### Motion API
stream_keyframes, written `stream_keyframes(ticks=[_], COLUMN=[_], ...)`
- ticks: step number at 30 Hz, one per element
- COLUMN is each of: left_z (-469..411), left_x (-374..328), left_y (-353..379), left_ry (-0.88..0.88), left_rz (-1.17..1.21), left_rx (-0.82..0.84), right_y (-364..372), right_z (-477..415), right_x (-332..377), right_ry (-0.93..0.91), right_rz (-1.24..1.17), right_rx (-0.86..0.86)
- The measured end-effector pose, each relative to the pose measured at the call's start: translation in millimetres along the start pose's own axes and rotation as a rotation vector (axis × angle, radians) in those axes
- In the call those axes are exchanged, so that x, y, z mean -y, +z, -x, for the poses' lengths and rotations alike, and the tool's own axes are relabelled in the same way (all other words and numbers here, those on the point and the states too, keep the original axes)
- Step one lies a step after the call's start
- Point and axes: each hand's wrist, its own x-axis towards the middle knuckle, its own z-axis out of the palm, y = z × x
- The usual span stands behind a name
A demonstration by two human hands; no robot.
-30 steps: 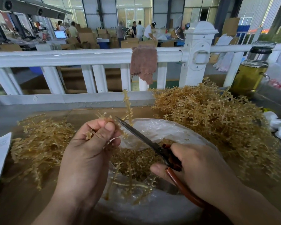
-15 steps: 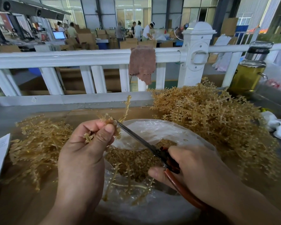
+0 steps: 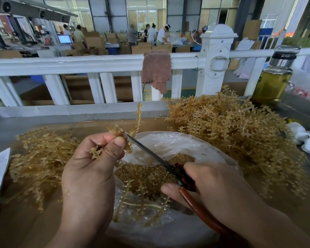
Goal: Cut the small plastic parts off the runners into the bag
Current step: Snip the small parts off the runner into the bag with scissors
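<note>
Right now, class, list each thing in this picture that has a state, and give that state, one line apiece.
Left hand: pinches a runner.
Right hand: grips the scissors.
Scissors: blades nearly together, tip at the runner.
Bag: open, cut parts inside.
Bottle: upright, lid on.
Cloth: draped over the rail.

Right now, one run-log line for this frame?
left hand: pinches runner | right hand: grips scissors, tips at runner | bag: cut parts inside
</note>
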Motion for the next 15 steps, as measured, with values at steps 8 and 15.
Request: stream_keyframes(ticks=[8,15], left_z=[1.6,1.8], left_x=[-3.3,-4.1], left_y=[1.4,1.1], left_ry=[-0.015,-0.03], left_rz=[0.021,0.042], left_rx=[-0.003,-0.004], right_y=[-0.7,2.2], right_z=[-0.3,-0.3], right_x=[-0.9,-1.8], right_ry=[0.002,-0.006], right_rz=[0.01,0.042], right_rx=[-0.019,-0.033])
